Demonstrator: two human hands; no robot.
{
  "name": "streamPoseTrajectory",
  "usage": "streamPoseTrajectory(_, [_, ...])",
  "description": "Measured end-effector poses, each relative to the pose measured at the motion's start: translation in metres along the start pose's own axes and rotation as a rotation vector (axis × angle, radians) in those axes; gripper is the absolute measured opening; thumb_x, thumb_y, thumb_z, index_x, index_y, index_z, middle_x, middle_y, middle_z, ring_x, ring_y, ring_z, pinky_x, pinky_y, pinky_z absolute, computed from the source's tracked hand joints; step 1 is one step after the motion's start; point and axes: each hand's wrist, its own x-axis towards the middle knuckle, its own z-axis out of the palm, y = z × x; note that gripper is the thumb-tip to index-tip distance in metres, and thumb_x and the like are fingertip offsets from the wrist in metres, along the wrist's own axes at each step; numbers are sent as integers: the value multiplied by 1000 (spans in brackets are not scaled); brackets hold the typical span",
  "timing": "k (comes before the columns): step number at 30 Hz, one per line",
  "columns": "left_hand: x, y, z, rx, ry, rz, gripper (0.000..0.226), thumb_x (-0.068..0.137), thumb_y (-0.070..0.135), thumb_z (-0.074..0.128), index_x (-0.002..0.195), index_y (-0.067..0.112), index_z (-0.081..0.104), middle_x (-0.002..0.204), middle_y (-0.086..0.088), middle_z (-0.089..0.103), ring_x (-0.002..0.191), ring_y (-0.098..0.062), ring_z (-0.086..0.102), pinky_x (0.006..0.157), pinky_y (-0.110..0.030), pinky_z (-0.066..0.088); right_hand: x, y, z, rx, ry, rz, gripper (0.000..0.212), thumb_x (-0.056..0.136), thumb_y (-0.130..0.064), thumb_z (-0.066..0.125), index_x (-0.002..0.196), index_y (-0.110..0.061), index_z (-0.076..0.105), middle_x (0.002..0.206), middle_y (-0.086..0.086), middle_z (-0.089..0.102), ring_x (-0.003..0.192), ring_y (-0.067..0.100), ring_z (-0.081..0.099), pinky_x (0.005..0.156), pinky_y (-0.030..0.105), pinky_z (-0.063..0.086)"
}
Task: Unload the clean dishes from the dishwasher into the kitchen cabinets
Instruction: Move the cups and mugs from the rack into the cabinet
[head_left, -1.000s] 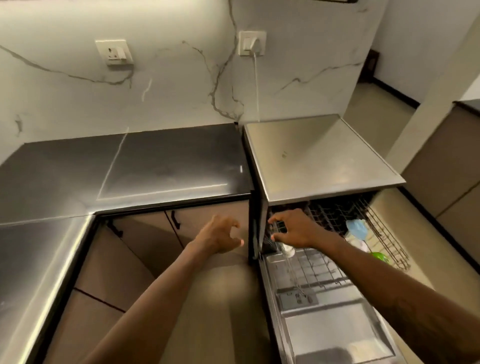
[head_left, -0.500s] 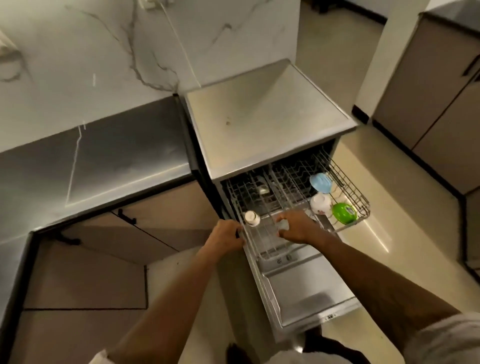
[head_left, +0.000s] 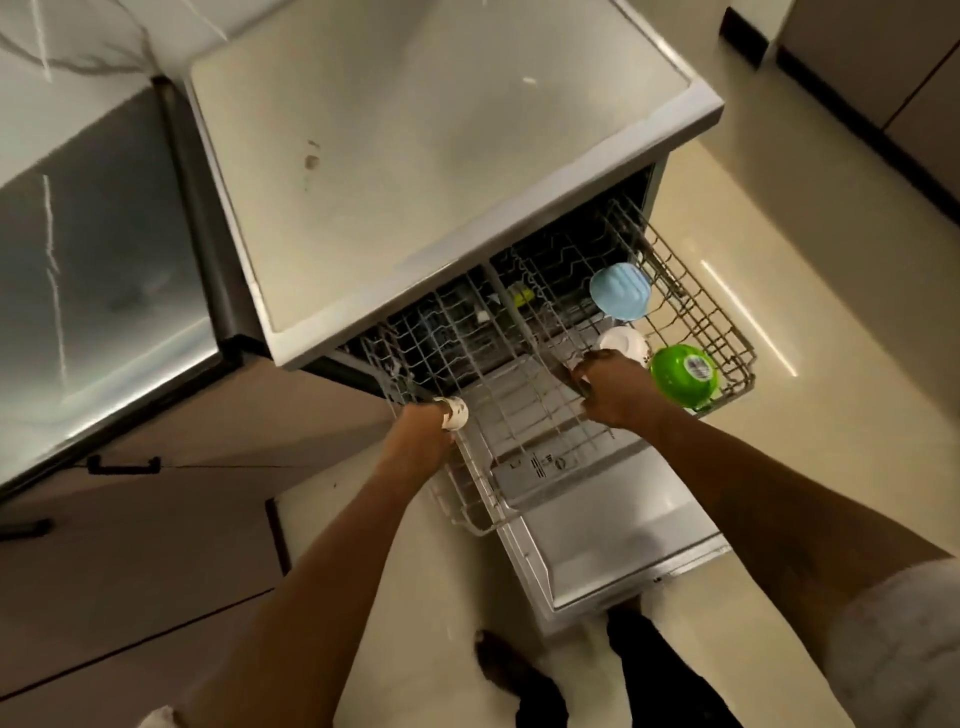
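Dishwasher with door folded down flat and upper rack drawn partway out over it, clearing the housing so the load can be lifted straight up. Left hand closed on the rack's front left corner beside a small white roller; grip apparently placed there to steady or pull the rack evenly. Right hand curled over wires near the rack's middle, fingers around what may be a clear glass item, too blurred to confirm. Remaining load at the right end of the rack: blue bowl tilted on edge between tines, white bowl just beside the right hand, green bowl inverted against the front rail, presumably for drainage. Small yellow item deeper inside, not identifiable. Closed cabinet doors to the left, under the counter; all 3 bowls not yet unloaded.
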Motion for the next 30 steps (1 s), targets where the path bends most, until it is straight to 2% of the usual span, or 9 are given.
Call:
streamPoseTrajectory(3, [35, -1, 14, 31, -61, 32, 42, 87, 7, 68, 128, 5, 65, 127, -17, 66, 116, -37, 63, 95, -38, 51, 28, 18, 13, -72, 112, -31, 33, 82, -34, 67, 111, -20, 68, 126, 12, 62, 120, 32, 56, 95, 45, 52])
streamPoseTrajectory(5, [55, -2, 22, 73, -106, 2, 53, 89, 13, 71, 140, 9, 56, 142, -12, 56, 128, -33, 56, 102, -35, 47, 43, 27, 22, -104, 197, -53, 38, 91, -46, 59, 116, -19, 69, 137, 16, 59, 132, 34, 50, 104, 53, 45])
streamPoseTrajectory(9, [79, -11, 41, 141, -159, -16, 77, 85, 29, 76, 152, 14, 40, 159, -9, 36, 142, -32, 42, 112, -41, 43, 51, 32, 32, -129, 223, -54, 52, 91, -52, 54, 126, -15, 65, 133, 16, 61, 132, 34, 50, 104, 55, 41])
streamPoseTrajectory(13, [88, -20, 56, 267, -95, 17, 70, 79, 29, 78, 142, 20, 49, 141, -4, 54, 125, -31, 57, 97, -42, 54, 54, 30, 32, -129, 188, -23, 60, 93, -65, 40, 133, -26, 60, 137, 7, 59, 137, 29, 44, 112, 52, 33])
streamPoseTrajectory(16, [92, -20, 59, 363, -70, 31, 54, 80, 25, 75, 131, 22, 56, 126, -1, 64, 117, -30, 63, 92, -40, 52, 52, 37, 25, -131, 86, 7, 68, 88, -73, 38, 142, -34, 48, 156, 2, 40, 149, 26, 27, 119, 57, 19])
streamPoseTrajectory(19, [98, -17, 59, 388, -82, 12, 44, 82, 23, 71, 125, 21, 60, 124, -4, 66, 118, -33, 61, 95, -40, 52, 49, 51, 16, -201, -45, -46, 80, 85, -64, 51, 154, -31, 28, 167, 4, 15, 154, 28, 11, 120, 57, 21])
streamPoseTrajectory(22, [102, -10, 59, 400, -116, 28, 44, 85, 17, 70, 127, 15, 60, 124, -8, 66, 117, -34, 63, 94, -40, 52, 47, 58, 4, -276, -112, -93, 88, 84, -35, 69, 157, -32, 20, 167, 8, 6, 154, 30, 5, 119, 52, 27])
streamPoseTrajectory(25, [100, -1, 57, 378, -140, 37, 34, 91, 5, 62, 124, 10, 62, 124, -15, 64, 115, -38, 64, 90, -42, 55, 47, 57, 4, -308, -76, -92, 85, 86, -19, 68, 156, -34, 21, 165, 9, 11, 152, 31, 12, 116, 49, 34])
streamPoseTrajectory(30, [95, 4, 51, 363, -143, 30, 34, 89, -1, 63, 122, 8, 64, 125, -16, 62, 118, -37, 62, 93, -44, 56, 44, 55, 6, -366, -31, -50, 78, 86, -25, 68, 153, -35, 30, 156, 13, 26, 140, 34, 30, 106, 48, 44])
